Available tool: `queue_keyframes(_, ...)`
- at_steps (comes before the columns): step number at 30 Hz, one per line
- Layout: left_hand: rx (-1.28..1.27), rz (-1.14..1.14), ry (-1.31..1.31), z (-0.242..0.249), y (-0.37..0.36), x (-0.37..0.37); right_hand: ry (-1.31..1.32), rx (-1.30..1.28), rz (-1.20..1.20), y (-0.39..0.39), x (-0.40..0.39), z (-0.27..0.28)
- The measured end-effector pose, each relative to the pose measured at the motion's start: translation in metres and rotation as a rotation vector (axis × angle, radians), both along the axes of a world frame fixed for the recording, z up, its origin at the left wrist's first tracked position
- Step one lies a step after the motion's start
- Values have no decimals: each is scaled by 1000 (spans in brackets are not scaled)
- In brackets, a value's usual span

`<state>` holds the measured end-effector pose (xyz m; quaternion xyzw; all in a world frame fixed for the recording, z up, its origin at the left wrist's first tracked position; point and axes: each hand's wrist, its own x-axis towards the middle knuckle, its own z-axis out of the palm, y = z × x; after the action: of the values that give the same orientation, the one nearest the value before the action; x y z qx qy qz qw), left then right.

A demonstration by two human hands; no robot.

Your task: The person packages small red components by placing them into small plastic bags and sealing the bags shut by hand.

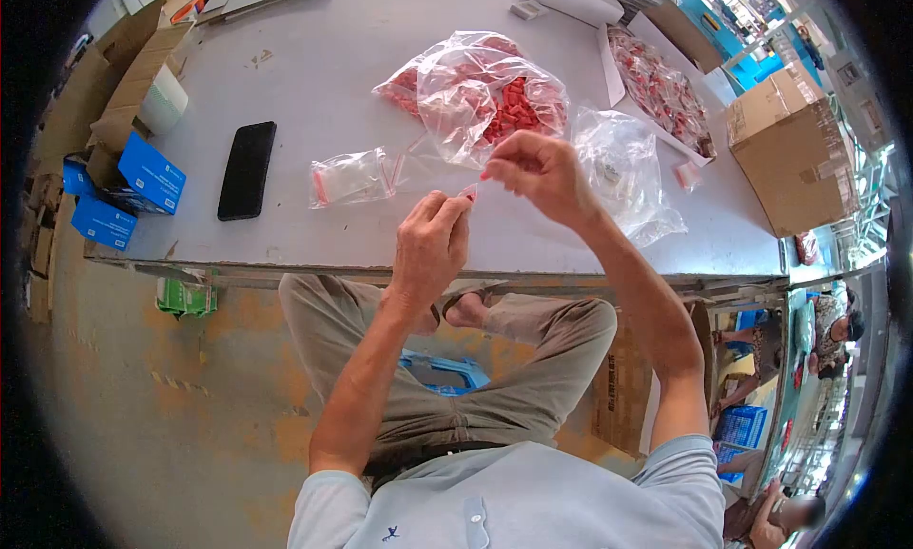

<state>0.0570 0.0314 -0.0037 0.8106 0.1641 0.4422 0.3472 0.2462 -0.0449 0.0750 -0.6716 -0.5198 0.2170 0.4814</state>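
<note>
My left hand [433, 240] is closed in a pinch near the table's front edge, on what looks like a small clear plastic bag [470, 193] with a red strip. To its right and slightly higher, my right hand [544, 175] pinches a small red piece [485, 175] between thumb and fingertips, just above the bag. Behind the hands lies a large clear bag of red pieces [514, 111], its mouth toward me. Left of my left hand are flat clear zip bags [350, 178] with red edges. A crumpled clear plastic bag [618, 173] lies beyond my right wrist.
A black phone [247, 171] and blue boxes [143, 176] lie on the left of the table [314, 83]. At right, an open white box [666, 88] holds many filled small bags, beside a cardboard carton [794, 149]. Other people [837, 325] sit farther right.
</note>
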Motion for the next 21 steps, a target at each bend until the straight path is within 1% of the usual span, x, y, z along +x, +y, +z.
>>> queue_keyframes(3, 15, -3, 13, -1, -1, -1, 58, -9, 28, -1, -14, -10)
queue_keyframes(5, 61, 7, -3, -2, 0, 0, -123, -55, 33, 1, -17, -16)
queue_keyframes(7, 99, 10, -3, -5, 1, 1, -160, -55, 42, 3, -21, -17)
queue_keyframes(9, 133, 9, -4, -4, 1, 1, -258, -217, 11, 3, -21, -14)
queue_keyframes(10, 113, -3, -12, -3, 0, 1, -259, -216, 10, 3, -20, -14)
queue_keyframes(12, 90, -6, -20, -1, 1, -1, 132, -141, -110, 3, -17, -18)
queue_keyframes(13, 53, -20, -9, 0, 0, -2, 132, -144, -106, 1, -15, -22)
queue_keyframes(15, 15, -41, 3, 0, -1, -2, 95, -124, 38, -7, -13, -29)
queue_keyframes(16, 28, -43, 2, -1, -1, -1, 96, -124, 32, -9, -12, -30)
queue_keyframes(18, 41, -54, 6, -2, 0, 1, -108, -244, 31, -13, -14, -31)
queue_keyframes(19, 65, -53, 14, -2, 1, 2, -103, -244, 28, -13, -17, -31)
queue_keyframes(21, 91, -51, 28, 0, 1, 0, -320, -208, -5, -12, -25, -31)
